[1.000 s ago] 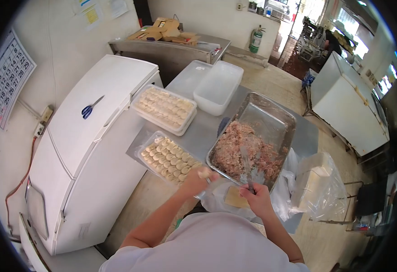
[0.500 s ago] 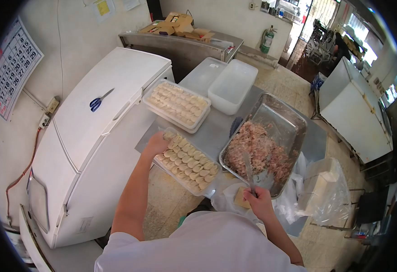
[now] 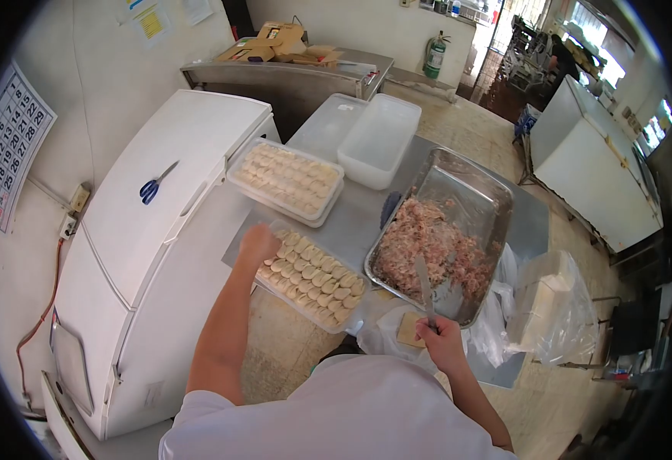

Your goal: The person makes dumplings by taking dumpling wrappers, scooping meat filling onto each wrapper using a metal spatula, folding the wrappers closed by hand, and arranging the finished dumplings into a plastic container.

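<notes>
Over the last second my left hand has gone from the lower middle of the frame to the upper-left corner of the clear plastic tray, left of centre, filled with pale folded dumplings. Its fingertips are hidden, so I can't tell whether they grasp anything. My right hand, lower right of centre, grips a long flat metal blade, pointing up over the rectangular silver metal pan of pink minced filling.
</notes>
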Tool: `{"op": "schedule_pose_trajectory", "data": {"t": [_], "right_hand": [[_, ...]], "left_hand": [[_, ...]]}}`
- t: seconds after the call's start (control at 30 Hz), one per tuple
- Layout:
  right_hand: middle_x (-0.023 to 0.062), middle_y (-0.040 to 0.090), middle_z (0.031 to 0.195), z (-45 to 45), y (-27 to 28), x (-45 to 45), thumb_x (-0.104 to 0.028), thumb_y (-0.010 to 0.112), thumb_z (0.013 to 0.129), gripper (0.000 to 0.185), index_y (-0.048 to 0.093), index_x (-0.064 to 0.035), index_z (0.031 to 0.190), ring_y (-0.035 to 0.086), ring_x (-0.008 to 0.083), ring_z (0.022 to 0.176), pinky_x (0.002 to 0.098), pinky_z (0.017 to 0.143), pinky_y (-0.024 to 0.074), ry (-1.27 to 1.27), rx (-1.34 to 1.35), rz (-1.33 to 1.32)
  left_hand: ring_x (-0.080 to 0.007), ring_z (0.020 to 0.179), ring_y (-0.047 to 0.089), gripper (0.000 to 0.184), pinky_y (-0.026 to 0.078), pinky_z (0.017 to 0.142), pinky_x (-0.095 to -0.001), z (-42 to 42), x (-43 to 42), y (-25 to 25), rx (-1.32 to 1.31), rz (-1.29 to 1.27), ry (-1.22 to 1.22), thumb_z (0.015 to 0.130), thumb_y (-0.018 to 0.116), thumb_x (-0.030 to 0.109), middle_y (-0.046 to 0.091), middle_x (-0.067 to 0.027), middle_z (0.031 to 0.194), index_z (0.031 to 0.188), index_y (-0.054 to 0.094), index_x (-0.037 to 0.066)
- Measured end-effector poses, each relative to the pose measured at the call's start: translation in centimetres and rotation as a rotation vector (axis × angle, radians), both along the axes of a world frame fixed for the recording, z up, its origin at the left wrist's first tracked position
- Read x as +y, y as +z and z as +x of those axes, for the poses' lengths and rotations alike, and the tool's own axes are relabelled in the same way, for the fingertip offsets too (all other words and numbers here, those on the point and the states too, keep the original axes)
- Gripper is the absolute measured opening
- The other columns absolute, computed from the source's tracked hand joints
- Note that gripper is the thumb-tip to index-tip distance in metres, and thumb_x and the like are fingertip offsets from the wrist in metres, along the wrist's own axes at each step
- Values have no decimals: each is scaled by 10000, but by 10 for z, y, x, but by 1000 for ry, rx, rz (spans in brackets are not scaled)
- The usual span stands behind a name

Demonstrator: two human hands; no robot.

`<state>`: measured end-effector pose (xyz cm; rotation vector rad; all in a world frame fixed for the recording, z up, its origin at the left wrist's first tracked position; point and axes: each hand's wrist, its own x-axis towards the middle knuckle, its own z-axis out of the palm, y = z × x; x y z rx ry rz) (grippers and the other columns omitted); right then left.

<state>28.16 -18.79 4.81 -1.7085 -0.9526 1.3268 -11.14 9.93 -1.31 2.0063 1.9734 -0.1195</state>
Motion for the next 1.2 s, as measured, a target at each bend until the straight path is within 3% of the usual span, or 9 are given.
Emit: {"op": "schedule_pose_trajectory", "data": {"t": [0.13, 0.23, 0.4, 0.43, 0.53, 0.6, 0.8, 0.87, 1.2], "right_hand": [[15, 680, 755, 7, -5, -3, -119, 661, 956, 157, 713, 25, 922, 590, 76, 699, 261, 655, 462, -17, -7, -9], [13, 676, 746, 14, -5, -4, -132, 660, 953, 164, 720, 19, 928, 572, 70, 686, 257, 643, 449, -44, -26, 1], [-23, 643, 719, 40, -16, -11, -149, 671, 957, 158, 733, -4, 951, 491, 43, 600, 238, 549, 387, -60, -109, 26], [-40, 629, 708, 44, -17, -13, -152, 675, 963, 153, 734, -11, 959, 461, 31, 564, 229, 508, 363, -94, -121, 70], [5, 661, 739, 55, -12, -19, -150, 675, 941, 177, 731, 17, 953, 545, 66, 692, 256, 632, 432, -158, -72, 20], [6, 667, 764, 61, -10, -25, -138, 673, 950, 171, 723, 25, 971, 561, 69, 711, 258, 647, 449, -183, -40, 17], [-14, 658, 755, 79, -21, -49, -134, 677, 960, 148, 720, 1, 1002, 518, 46, 638, 238, 572, 407, -248, 22, 47], [-2, 656, 763, 83, -18, -57, -134, 668, 961, 154, 715, 13, 960, 561, 66, 700, 254, 642, 453, -278, 46, 0], [6, 655, 768, 103, -31, -69, -156, 619, 1002, 192, 709, 4, 1061, 534, 73, 668, 264, 597, 425, -236, 27, 10]], "left_hand": [[-387, 1017, 699, 351, 564, 855, -467, -3, -1, 3, -38, 9, 46, 859, 726, 331, 733, -225, 1054, 1050, 751, 38], [-377, 966, 704, 279, 559, 822, -453, 6, -19, 30, -256, 160, 224, 892, 703, 311, 742, -202, 1023, 1055, 766, 94], [-306, 828, 713, 163, 555, 759, -403, 92, -84, 53, -632, 284, 60, 878, 674, 159, 754, -125, 895, 986, 772, 86], [-292, 811, 710, 162, 555, 749, -394, 119, -102, 51, -716, 184, -20, 867, 679, 146, 750, -115, 876, 988, 774, 93], [-286, 788, 705, 164, 549, 729, -392, 202, -161, 56, -854, -142, -280, 859, 710, 173, 748, -121, 866, 990, 769, 95], [-316, 811, 711, 210, 556, 766, -407, 241, -187, 35, -769, -234, -565, 862, 757, 249, 751, -133, 902, 987, 761, 81], [-346, 949, 686, 249, 554, 824, -453, 291, -225, -26, -382, -183, -818, 839, 766, 331, 722, -134, 995, 990, 770, 133], [-339, 961, 677, 222, 554, 819, -444, 287, -231, -49, -493, -102, -857, 831, 771, 301, 707, -129, 1002, 975, 770, 133], [-308, 957, 636, 117, 550, 790, -424, 296, -245, -50, -692, 48, -884, 790, 733, 140, 645, -100, 959, 906, 739, 128]]}}
